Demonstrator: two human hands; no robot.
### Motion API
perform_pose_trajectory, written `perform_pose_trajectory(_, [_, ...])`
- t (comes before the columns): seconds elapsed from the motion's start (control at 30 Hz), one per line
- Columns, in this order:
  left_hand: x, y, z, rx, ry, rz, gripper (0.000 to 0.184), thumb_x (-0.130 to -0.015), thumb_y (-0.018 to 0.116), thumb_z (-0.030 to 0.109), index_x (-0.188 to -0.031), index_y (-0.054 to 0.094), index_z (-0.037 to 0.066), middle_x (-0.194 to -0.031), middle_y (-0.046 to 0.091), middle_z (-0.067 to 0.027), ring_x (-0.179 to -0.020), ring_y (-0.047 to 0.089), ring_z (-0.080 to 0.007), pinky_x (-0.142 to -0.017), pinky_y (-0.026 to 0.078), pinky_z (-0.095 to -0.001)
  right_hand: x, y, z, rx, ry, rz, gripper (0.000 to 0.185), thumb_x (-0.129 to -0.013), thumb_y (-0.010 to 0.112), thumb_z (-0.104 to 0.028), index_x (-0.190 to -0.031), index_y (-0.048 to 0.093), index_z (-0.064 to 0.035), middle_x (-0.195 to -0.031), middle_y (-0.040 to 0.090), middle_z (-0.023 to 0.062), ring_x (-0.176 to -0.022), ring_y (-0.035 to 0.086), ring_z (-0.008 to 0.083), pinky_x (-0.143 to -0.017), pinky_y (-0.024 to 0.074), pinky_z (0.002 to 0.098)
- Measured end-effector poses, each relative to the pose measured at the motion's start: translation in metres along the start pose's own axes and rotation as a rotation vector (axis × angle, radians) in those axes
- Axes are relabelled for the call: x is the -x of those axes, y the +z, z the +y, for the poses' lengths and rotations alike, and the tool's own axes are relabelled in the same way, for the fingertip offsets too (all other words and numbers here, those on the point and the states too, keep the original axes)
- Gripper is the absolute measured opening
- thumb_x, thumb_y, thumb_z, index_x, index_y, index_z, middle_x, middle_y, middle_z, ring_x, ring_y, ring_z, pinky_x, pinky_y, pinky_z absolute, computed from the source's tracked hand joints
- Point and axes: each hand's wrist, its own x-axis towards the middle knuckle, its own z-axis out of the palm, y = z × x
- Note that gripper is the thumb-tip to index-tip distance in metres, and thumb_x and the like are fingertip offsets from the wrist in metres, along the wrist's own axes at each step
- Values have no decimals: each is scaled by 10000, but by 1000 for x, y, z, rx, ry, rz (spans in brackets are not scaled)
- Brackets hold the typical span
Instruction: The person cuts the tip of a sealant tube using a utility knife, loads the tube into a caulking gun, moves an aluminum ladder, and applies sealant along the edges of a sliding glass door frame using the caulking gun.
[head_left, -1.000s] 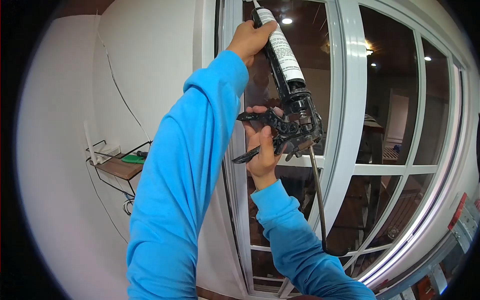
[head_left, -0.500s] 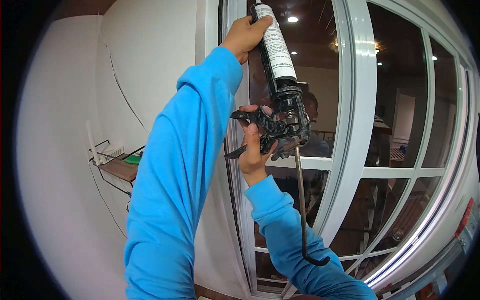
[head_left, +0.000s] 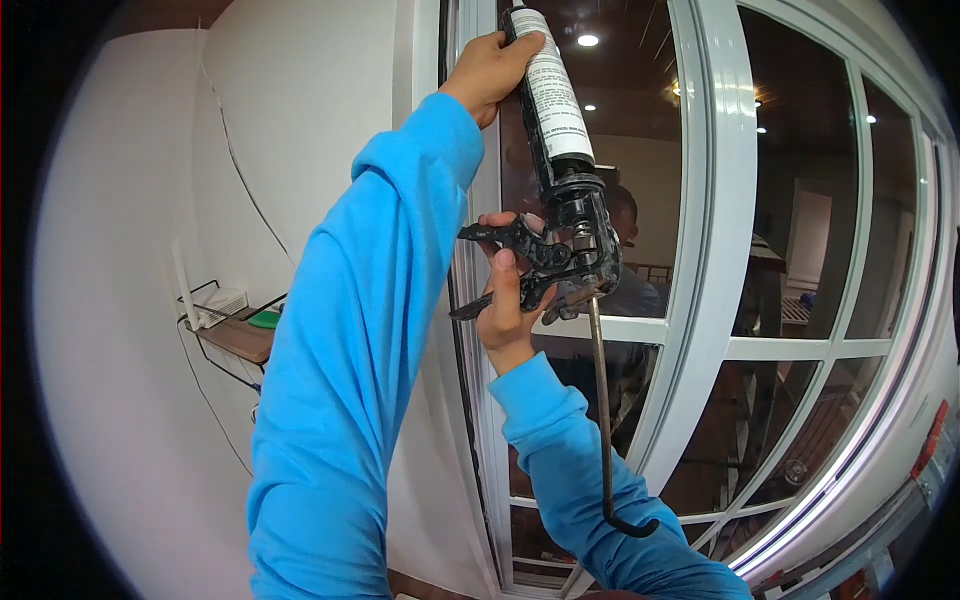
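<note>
A black caulking gun (head_left: 580, 222) is held upright with a slight tilt, its front end at the top of the view. In it sits a white-labelled sealant cartridge (head_left: 556, 100). My left hand (head_left: 488, 72) is closed around the upper barrel, its thumb on the label. Lower down, my right hand (head_left: 508, 305) is wrapped around the handle and trigger, its thumb showing between the two levers. A bent metal plunger rod (head_left: 603, 410) hangs out of the back of the gun. The cartridge's nozzle tip is cut off by the top edge.
Behind the gun stands a white-framed glass door (head_left: 735, 200) with reflections in its panes. To the left is a white wall (head_left: 310, 100) with a small wooden shelf (head_left: 235, 338) carrying a white router-like box (head_left: 220, 305). At lower right are red and grey metal parts (head_left: 925, 470).
Both hands keep the same grip on the caulking gun. The plunger rod's bent end sits very slightly lower in view.
</note>
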Motion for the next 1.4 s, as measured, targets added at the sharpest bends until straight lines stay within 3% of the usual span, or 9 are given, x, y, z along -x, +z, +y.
perform_pose_trajectory(0.83, [-3, -2, -4, 45, -31, -21, 434, -907, 571, 263, -1160, 488, -79, -939, 623, -122, -781, 635, -190, -717, 532, -324, -1, 0, -6, 44, 4, -7, 429, -875, 504, -114, -1267, 359, -17, -1123, 522, 152, -1071, 516, 243, -970, 432, 426])
perform_pose_trajectory(0.9, [-1, -3, -4, 84, -24, 5, 414, -890, 585, 243, -1093, 521, -113, -923, 617, -130, -786, 623, -187, -720, 511, -302, 1, 1, -5, 43, 10, -6, 431, -873, 504, -110, -1268, 359, -16, -1126, 522, 153, -1072, 516, 243, -970, 432, 426])
perform_pose_trajectory(1.23, [2, -9, -3, 75, -23, 49, 411, -884, 594, 241, -1078, 527, -115, -900, 619, -133, -774, 628, -193, -698, 517, -314, -1, 0, -6, 30, 55, -27, 448, -870, 518, -107, -1278, 354, -22, -1138, 523, 155, -1084, 514, 249, -965, 438, 434])
perform_pose_trajectory(1.3, [-1, -11, -3, 28, -33, 3, 497, -890, 596, 300, -1174, 473, -88, -956, 626, -130, -799, 641, -196, -743, 537, -327, -2, -1, -9, 1, 67, -15, 454, -870, 520, -112, -1283, 351, -29, -1137, 524, 155, -1089, 511, 253, -964, 437, 443])
perform_pose_trajectory(1.4, [2, -16, 0, 13, -33, 27, 498, -881, 609, 299, -1164, 481, -90, -953, 625, -130, -796, 639, -193, -743, 532, -326, 0, 2, -8, -59, 86, -6, 460, -876, 524, -129, -1297, 349, -60, -1150, 519, 158, -1104, 506, 265, -961, 432, 467])
